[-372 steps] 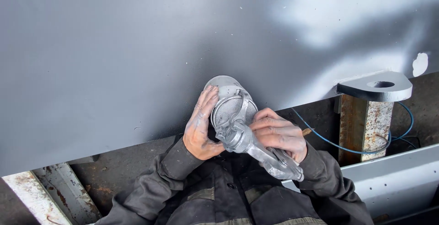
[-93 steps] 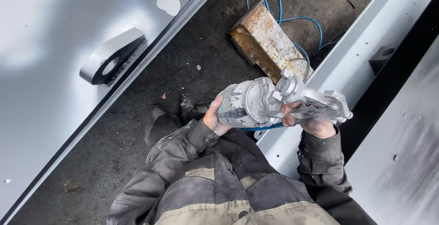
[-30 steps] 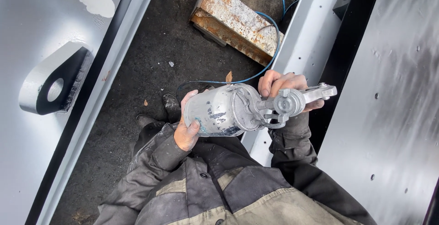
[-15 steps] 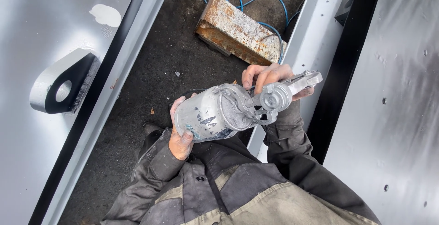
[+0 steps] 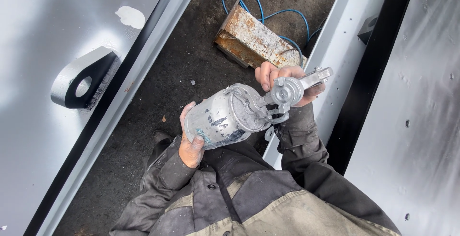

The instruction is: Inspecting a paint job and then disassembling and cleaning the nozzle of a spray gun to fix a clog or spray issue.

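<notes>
I hold a paint-covered silver spray gun in front of my chest. Its round metal cup (image 5: 225,118) lies sideways, and my left hand (image 5: 190,140) grips the cup's bottom end. The gun body (image 5: 287,92) with its handle points right, and my right hand (image 5: 280,80) is wrapped around it from behind. Both hands are smeared with grey paint. My grey work jacket (image 5: 249,197) fills the lower part of the view.
A grey painted steel panel with a lifting lug (image 5: 84,80) lies at left. A rusty metal block (image 5: 256,37) and a blue hose (image 5: 261,5) rest on the dark ground. A light grey beam (image 5: 335,49) and a second painted panel (image 5: 421,121) run along the right.
The view has swung from the big grey panel to the ground between the panels. In the last second the spray gun tilted, its cup end dropping left and the handle rising right.
</notes>
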